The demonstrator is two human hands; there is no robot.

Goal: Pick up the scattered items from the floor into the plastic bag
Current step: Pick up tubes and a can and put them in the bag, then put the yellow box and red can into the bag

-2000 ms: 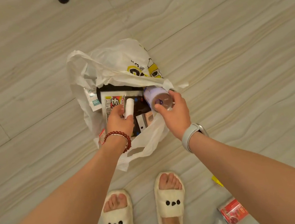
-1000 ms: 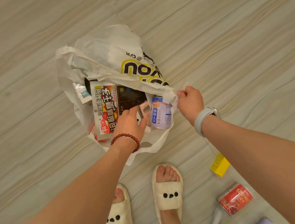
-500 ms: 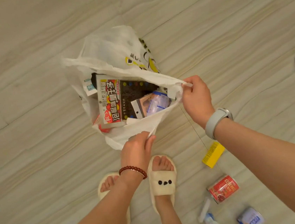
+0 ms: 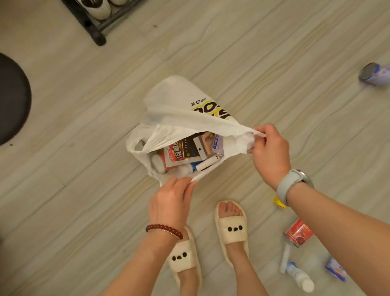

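I've got the left hand [image 4: 170,199] and right hand [image 4: 268,150] pinching the white plastic bag [image 4: 177,106] open above the floor, so next a hand frees for the red can [image 4: 298,233].

Both bare forearms reach forward and down. The left hand [image 4: 170,200] pinches something between curled fingers; the right hand [image 4: 270,150], raised higher, seems to grip likewise.

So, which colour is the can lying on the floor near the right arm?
Red can, seen in the head view.
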